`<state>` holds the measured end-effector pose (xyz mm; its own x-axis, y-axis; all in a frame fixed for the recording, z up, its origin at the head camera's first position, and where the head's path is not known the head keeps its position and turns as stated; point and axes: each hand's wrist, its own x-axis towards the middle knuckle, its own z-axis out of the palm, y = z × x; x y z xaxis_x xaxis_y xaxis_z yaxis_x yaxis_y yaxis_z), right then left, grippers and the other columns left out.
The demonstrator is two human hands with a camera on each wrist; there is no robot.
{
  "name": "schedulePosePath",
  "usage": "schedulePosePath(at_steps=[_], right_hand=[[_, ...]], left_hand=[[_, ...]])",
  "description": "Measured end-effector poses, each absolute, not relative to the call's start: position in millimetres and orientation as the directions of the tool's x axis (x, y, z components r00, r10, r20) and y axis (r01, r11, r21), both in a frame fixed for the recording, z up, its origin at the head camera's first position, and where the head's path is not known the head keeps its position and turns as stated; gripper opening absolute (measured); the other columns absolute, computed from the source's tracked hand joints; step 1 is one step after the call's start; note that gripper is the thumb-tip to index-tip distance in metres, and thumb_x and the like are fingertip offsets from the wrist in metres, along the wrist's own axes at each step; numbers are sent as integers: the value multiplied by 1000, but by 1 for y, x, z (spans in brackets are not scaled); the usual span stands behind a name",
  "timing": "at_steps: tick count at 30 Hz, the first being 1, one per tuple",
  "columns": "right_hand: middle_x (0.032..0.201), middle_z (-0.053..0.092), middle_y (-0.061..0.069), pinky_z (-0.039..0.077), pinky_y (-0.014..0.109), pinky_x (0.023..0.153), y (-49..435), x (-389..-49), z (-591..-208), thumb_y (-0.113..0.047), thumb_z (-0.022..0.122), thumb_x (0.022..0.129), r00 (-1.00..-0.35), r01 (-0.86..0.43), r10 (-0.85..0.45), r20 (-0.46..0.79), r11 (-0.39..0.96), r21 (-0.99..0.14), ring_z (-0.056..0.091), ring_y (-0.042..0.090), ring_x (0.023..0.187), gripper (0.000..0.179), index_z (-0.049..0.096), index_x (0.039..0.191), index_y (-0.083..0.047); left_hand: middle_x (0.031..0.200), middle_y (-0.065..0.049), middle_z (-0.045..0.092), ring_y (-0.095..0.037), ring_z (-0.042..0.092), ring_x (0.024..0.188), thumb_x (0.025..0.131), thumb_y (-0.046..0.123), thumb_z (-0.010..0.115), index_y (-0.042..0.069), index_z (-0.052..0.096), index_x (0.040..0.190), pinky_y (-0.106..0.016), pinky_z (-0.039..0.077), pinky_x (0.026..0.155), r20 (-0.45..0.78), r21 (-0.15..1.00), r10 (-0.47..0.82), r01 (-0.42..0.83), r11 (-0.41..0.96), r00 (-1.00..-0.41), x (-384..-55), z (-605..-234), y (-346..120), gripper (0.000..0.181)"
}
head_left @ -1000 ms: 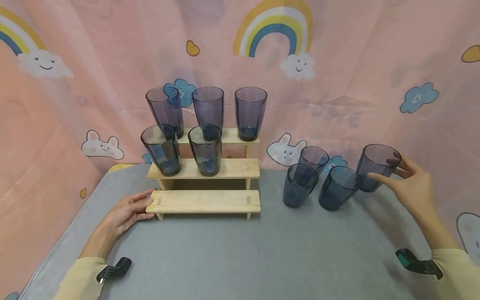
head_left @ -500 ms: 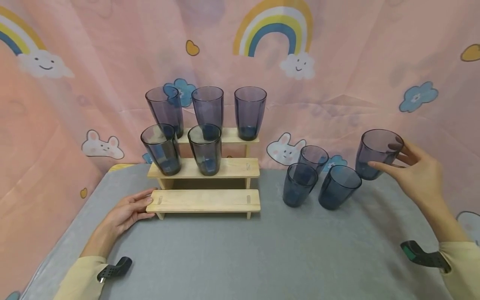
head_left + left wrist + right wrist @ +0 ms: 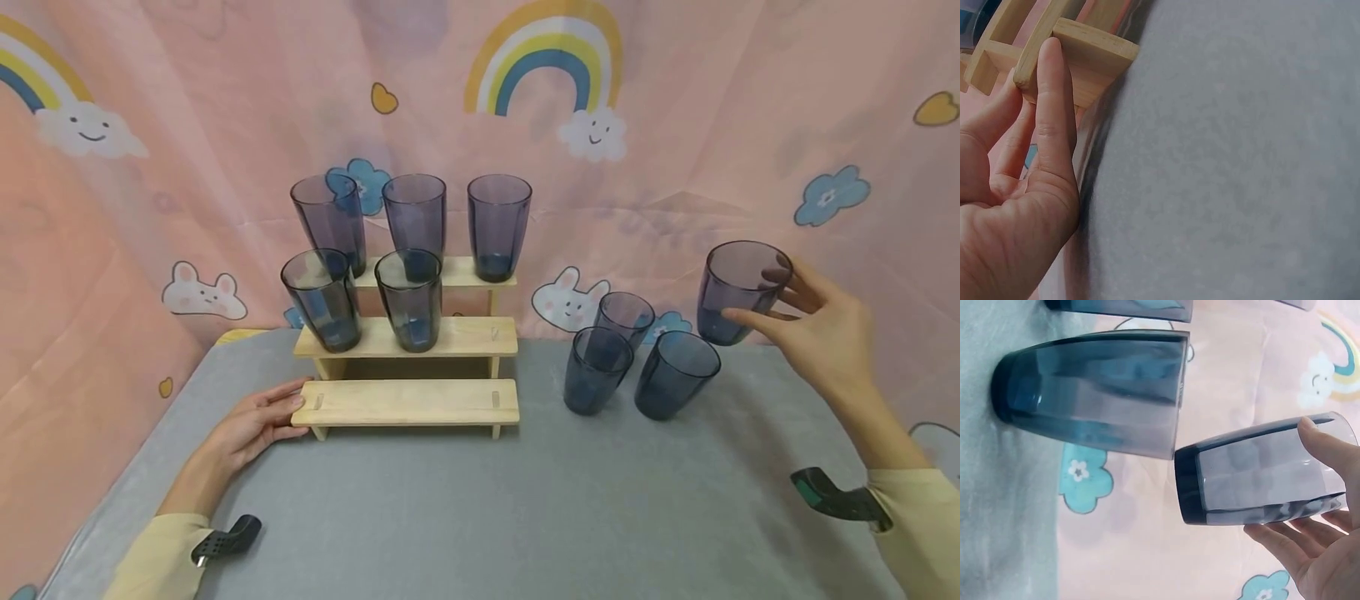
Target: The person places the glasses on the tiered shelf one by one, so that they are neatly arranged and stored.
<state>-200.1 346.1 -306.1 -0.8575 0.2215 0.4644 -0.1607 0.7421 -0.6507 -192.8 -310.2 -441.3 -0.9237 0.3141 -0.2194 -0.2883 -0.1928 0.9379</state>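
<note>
My right hand (image 3: 825, 333) holds a tinted, clear drinking glass (image 3: 738, 292) raised off the table, thumb on its near side and fingers behind. The right wrist view shows this glass, with its dark thick base beside the rim of a standing glass (image 3: 1091, 394). At the left, my left hand (image 3: 251, 429) pinches the end of the lowest board of a three-step wooden stand (image 3: 405, 402); thumb and fingertips lie around the board's corner (image 3: 1025, 75) in the left wrist view. Three glasses (image 3: 501, 225) stand on the top step and two glasses (image 3: 408, 304) on the middle one.
Three more glasses (image 3: 600, 375) are grouped on the grey cloth-covered table (image 3: 562, 508), right of the stand, close to the raised glass. A pink patterned curtain (image 3: 697, 125) hangs along the table's back and left side.
My right hand has lifted the glass upward from the group, then moved it slightly left. The left hand keeps its place at the stand.
</note>
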Motion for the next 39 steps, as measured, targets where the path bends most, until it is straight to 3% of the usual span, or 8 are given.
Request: schedulePosePath(at_steps=[3, 10, 17, 21, 26, 33, 39], right_hand=[[132, 61, 12, 40, -3, 67, 341, -201, -301, -29, 87, 76, -866, -134, 236, 441, 739, -660, 53, -18, 97, 84, 44, 148, -30], [135, 57, 16, 40, -3, 67, 326, -205, -298, -35, 86, 76, -889, -94, 246, 387, 729, -679, 59, 13, 119, 87, 39, 150, -32], [136, 58, 9, 40, -2, 68, 308, -209, -297, -38, 84, 77, -900, -110, 221, 375, 717, -688, 55, 22, 125, 87, 38, 151, -35], [133, 60, 11, 42, -1, 70, 295, -211, -296, -35, 86, 77, -898, -162, 184, 400, 708, -688, 55, 29, 124, 87, 40, 150, -31], [131, 61, 11, 43, 0, 70, 281, -216, -296, -31, 87, 76, -894, -217, 147, 424, 686, -695, 56, 33, 122, 86, 43, 150, -28], [131, 62, 10, 44, 1, 70, 263, -218, -293, -32, 87, 75, -896, -241, 129, 424, 661, -711, 58, 33, 120, 82, 48, 147, -24], [129, 64, 8, 50, 7, 75, 244, -220, -295, -29, 89, 73, -892, -292, 110, 438, 600, -745, 60, 30, 117, 82, 50, 145, -27]], left_hand=[[117, 5, 60, -16, 65, 104, 103, 6, 51, -6, 7, 154, -34, 59, 84, -226, 936, 305, -293, -194, -925, -193, -441, -310, 69], [117, 5, 60, -16, 65, 103, 103, 6, 49, -6, 4, 154, -33, 60, 84, -230, 936, 306, -296, -191, -924, -194, -442, -310, 69], [118, 6, 59, -16, 65, 104, 103, 6, 49, -6, 4, 154, -33, 60, 84, -230, 936, 308, -297, -191, -923, -195, -442, -308, 69], [118, 6, 58, -16, 65, 102, 103, 7, 51, 0, 16, 155, -33, 60, 84, -238, 935, 291, -300, -190, -927, -193, -442, -309, 63], [118, 5, 57, -17, 65, 102, 102, 6, 51, 9, 35, 149, -33, 60, 84, -236, 929, 290, -303, -212, -927, -191, -441, -309, 50], [118, 4, 59, -17, 65, 103, 102, 5, 50, 12, 40, 145, -33, 60, 83, -218, 928, 314, -296, -225, -924, -192, -442, -308, 44], [118, 5, 59, -17, 65, 103, 102, 6, 52, 17, 51, 136, -33, 60, 83, -218, 933, 310, -290, -211, -925, -192, -443, -310, 36]])
